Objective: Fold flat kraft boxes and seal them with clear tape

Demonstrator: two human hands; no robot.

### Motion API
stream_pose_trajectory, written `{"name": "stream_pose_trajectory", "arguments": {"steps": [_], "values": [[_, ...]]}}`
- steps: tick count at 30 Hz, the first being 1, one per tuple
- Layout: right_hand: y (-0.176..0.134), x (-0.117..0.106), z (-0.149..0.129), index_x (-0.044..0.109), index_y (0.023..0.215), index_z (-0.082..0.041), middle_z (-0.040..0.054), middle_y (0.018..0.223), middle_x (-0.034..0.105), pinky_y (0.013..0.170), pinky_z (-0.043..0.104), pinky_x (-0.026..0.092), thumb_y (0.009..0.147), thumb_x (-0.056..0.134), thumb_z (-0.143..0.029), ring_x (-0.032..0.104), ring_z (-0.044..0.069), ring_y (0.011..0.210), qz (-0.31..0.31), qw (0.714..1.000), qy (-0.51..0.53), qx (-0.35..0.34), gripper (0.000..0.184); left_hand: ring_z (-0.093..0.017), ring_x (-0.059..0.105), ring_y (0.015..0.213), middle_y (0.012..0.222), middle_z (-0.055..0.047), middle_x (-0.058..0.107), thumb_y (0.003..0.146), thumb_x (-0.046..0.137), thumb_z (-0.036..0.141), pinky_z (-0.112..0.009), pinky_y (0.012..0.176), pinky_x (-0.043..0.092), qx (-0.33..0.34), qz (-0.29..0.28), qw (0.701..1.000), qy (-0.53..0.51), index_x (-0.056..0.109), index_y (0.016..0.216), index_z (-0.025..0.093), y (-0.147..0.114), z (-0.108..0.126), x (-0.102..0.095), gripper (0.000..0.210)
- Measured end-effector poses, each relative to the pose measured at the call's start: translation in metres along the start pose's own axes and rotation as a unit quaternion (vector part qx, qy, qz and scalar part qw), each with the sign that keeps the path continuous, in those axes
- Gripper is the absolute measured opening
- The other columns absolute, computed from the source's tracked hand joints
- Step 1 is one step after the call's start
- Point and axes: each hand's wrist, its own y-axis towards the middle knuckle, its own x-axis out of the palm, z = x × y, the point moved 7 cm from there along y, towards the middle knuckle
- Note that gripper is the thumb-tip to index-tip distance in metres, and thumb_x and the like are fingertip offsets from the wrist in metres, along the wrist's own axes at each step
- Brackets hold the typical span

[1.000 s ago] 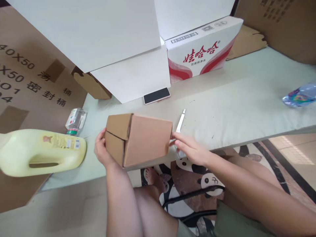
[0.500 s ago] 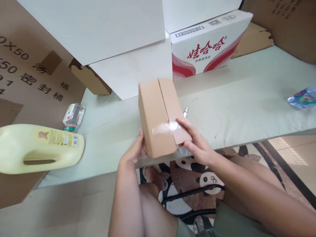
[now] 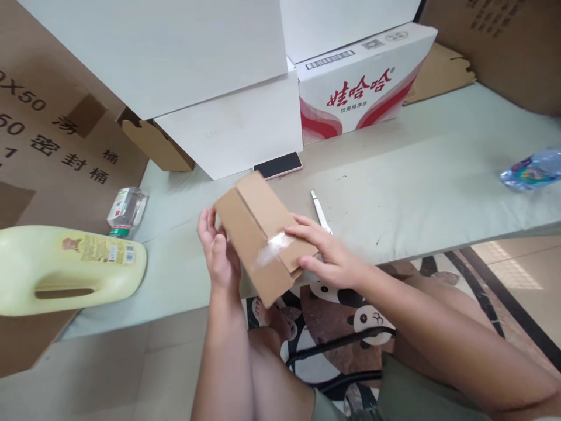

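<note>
A small brown cardboard box [image 3: 248, 228] is held tilted above the front of the table, with a strip of clear shiny tape [image 3: 272, 248] across its seam. My right hand [image 3: 326, 251] grips the box's right end, thumb and fingers on either side of the flap edge. Against the left side is my left hand [image 3: 219, 251], fingers curled at the box's edge and thumb raised; part of its contact is hidden. A slim white craft knife [image 3: 322, 211] lies on the table just beyond my right hand.
A phone [image 3: 278, 165] lies before stacked white boxes [image 3: 236, 131]. A red-and-white carton [image 3: 363, 99] stands beside them. At left are a yellow jug [image 3: 118, 257] and a clear bottle [image 3: 129, 207]; another plastic bottle [image 3: 532, 169] lies at right. The table's front edge runs below my hands.
The box has turned counter-clockwise and tipped, shifting left and nearer. My left hand has moved up along its side. The phone and more of the craft knife have come into sight.
</note>
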Motion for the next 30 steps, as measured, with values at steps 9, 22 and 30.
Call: {"name": "stream_pose_trajectory", "arguments": {"steps": [9, 22, 30], "values": [[0.003, -0.029, 0.030, 0.053, 0.140, -0.023, 0.0143, 0.123, 0.065, 0.086, 0.045, 0.053, 0.099, 0.040, -0.043, 0.065, 0.029, 0.105, 0.058, 0.963, -0.205, 0.165, 0.048, -0.030, 0.041, 0.142, 0.150, -0.007, 0.047, 0.085, 0.056, 0.058, -0.042, 0.115, 0.037, 0.032, -0.023, 0.995, 0.091, 0.059, 0.126, 0.029, -0.005, 0.006, -0.005, 0.050], [0.003, -0.044, 0.045, 0.061, 0.109, -0.022, 0.0029, 0.081, 0.064, 0.056, 0.030, 0.042, 0.082, 0.039, -0.024, 0.051, 0.015, 0.057, 0.108, 0.965, -0.046, 0.233, 0.035, -0.029, 0.041, 0.141, 0.149, -0.006, 0.046, 0.087, 0.059, 0.054, -0.042, 0.114, 0.037, 0.032, -0.022, 0.998, 0.052, 0.060, 0.123, 0.030, -0.005, -0.001, -0.007, 0.043], [0.002, -0.034, -0.033, 0.059, 0.106, -0.027, -0.0028, 0.074, 0.061, 0.055, 0.026, 0.046, 0.087, 0.061, -0.028, 0.054, 0.012, 0.058, 0.157, 0.964, 0.211, -0.033, 0.020, -0.030, 0.041, 0.142, 0.151, -0.004, 0.044, 0.085, 0.060, 0.055, -0.044, 0.114, 0.038, 0.008, -0.031, 0.999, 0.037, 0.061, 0.121, 0.032, -0.007, 0.003, -0.005, 0.042]]}}
